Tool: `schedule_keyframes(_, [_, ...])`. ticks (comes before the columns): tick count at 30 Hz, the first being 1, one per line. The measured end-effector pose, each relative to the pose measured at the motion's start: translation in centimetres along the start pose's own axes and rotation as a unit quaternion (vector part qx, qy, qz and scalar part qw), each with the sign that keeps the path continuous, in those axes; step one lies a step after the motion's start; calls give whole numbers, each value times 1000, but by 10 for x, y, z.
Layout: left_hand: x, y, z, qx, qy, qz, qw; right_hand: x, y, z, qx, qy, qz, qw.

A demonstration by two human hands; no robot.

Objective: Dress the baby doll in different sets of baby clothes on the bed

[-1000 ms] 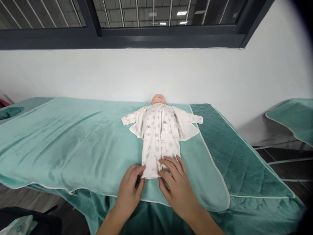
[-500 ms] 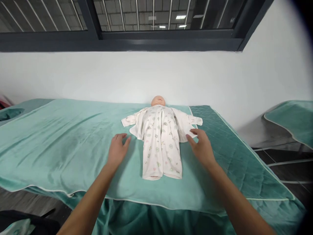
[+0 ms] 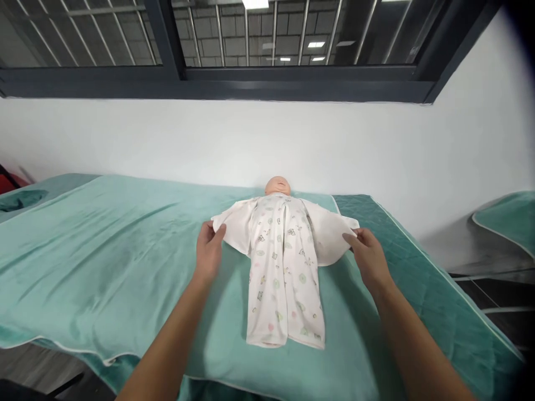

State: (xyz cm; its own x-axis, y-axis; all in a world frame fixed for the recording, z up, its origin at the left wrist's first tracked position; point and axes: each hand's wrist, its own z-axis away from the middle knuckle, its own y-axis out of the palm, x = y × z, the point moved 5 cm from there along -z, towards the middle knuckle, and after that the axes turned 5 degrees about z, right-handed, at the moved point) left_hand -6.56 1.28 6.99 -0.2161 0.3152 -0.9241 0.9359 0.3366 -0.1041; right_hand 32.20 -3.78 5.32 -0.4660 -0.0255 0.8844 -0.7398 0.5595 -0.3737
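A baby doll [image 3: 278, 185] lies on its back with its head toward the wall. Baby pants [image 3: 267, 301] with small printed animals and green shapes lie over its body, legs stretched toward me. Beneath them spreads a white baby shirt [image 3: 332, 236], its two side flaps raised and drawn outward. My left hand [image 3: 211, 248] pinches the left flap's outer edge between thumb and fingers. On the other side my right hand [image 3: 368, 253] pinches the right flap's outer edge. The flaps cover most of the shirt's sleeves.
A light green sheet [image 3: 108, 267] covers the bed, with a darker quilted pad [image 3: 401, 267] on the right. Behind stands a white wall [image 3: 200, 142] below a dark window frame [image 3: 292, 89]. Another green-covered surface [image 3: 510, 220] is at the far right.
Both hands have moved forward and outward from beside the clothes and taken hold of the shirt's flaps. The flaps are now lifted and spread over the sleeves. The view has shifted slightly.
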Motion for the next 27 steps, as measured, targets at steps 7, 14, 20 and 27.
schedule_keyframes(7, [-83, 67, 43, 388, 231, -139, 881, 104, 51, 66, 289, -340, 118, 887])
schedule_keyframes(14, [-56, 69, -10, 218, 120, -108, 963, 95, 50, 15, 200, -217, 26, 955])
schedule_keyframes(20, [-25, 132, -92, 198, 8, -148, 969, 97, 116, -78, 129, -74, 201, 968])
schedule_keyframes(27, [-14, 149, -110, 207, -45, -181, 960, 74, 144, -103, 169, -16, 147, 975])
